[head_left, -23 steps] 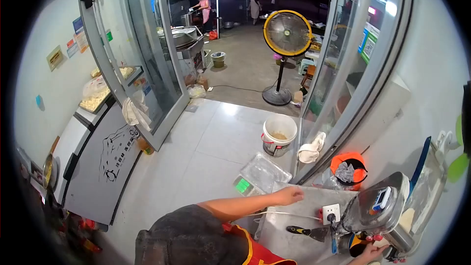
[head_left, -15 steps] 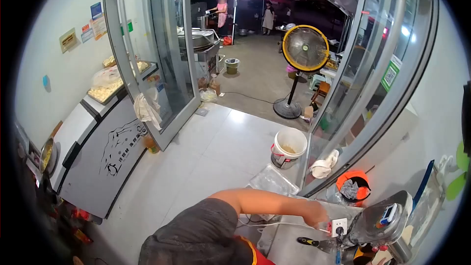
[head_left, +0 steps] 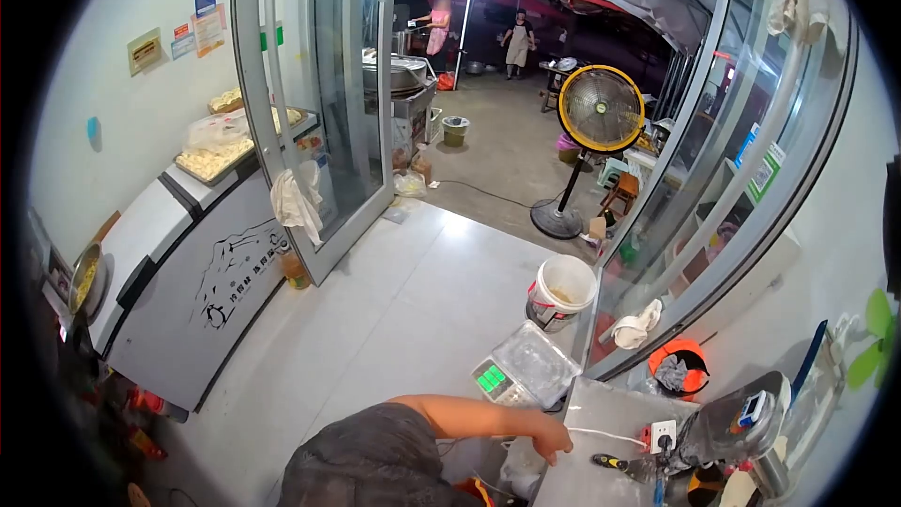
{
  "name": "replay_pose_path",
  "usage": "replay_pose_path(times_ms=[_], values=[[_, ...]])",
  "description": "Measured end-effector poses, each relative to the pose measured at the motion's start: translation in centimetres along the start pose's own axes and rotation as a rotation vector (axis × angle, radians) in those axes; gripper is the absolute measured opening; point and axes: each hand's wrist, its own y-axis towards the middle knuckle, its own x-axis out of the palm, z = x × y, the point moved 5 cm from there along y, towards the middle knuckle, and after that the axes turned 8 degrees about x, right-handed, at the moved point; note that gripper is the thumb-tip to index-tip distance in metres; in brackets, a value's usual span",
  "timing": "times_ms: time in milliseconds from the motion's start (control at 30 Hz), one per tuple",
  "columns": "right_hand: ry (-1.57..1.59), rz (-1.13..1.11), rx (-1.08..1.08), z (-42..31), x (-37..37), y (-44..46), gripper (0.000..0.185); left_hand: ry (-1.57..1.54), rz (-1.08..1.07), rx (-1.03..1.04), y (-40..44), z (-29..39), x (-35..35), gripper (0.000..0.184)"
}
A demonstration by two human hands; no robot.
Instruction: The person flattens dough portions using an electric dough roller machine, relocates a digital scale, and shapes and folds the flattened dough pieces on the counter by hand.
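My left hand (head_left: 552,439) reaches across from a dark sleeve at the bottom. It hangs over the near left edge of a grey metal worktop (head_left: 593,413), fingers pointing down and a little apart, with nothing visible in them. Just below it is a clear plastic bag or wrap (head_left: 521,468). A digital scale (head_left: 535,363) with lit green digits and a dusty metal pan lies beyond my forearm. To the right of the hand are a black-and-yellow handled tool (head_left: 610,462) and a white power socket (head_left: 663,436) with a plug in it. My right hand is out of frame.
A white bucket (head_left: 561,286) stands by the glass door. An orange-lined bin (head_left: 678,366) and a metal machine (head_left: 741,427) are at the right. A chest freezer (head_left: 202,282) carries food trays at the left. Outside are a yellow fan (head_left: 601,108) and two people.
My left hand has moved left, away from beside the power socket to the worktop's edge. The scale's lit display, hidden before, now shows. The view has shifted slightly.
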Motion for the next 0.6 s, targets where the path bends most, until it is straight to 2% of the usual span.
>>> replay_pose_path(times_ms=[133, 267, 367, 467, 500, 567, 600], values=[[0.044, -0.082, -0.026, 2.0, 0.8, 0.0, 0.092, 0.025, -0.006, -0.066, -0.8, 2.3, 1.0, 0.056], [0.26, -0.216, -0.077, 3.8, 1.9, -0.1, 0.091, -0.011, 0.146, -0.002, 2.2, 4.7, 2.7, 0.056], [0.691, -0.254, -0.148, 5.4, 4.6, 1.2, 0.063, 0.042, 0.171, 0.162, 6.2, 8.6, 2.6, 0.053], [1.126, -0.256, -0.223, 7.3, 6.2, 3.2, 0.036, -0.062, 0.203, 0.314, 10.9, 13.0, 2.1, 0.048], [1.43, -0.336, 0.014, 8.3, 6.2, 2.5, 0.036, -0.13, 0.22, 0.36, 12.3, 14.3, 1.9, 0.046], [2.011, -0.472, 0.528, 4.0, 2.8, -3.2, 0.035, -0.266, 0.253, 0.448, 15.1, 16.3, 1.1, 0.042], [1.996, -0.478, 0.512, 3.9, 2.1, -4.0, 0.034, -0.367, 0.294, 0.467, 17.1, 16.7, 1.1, 0.04]])
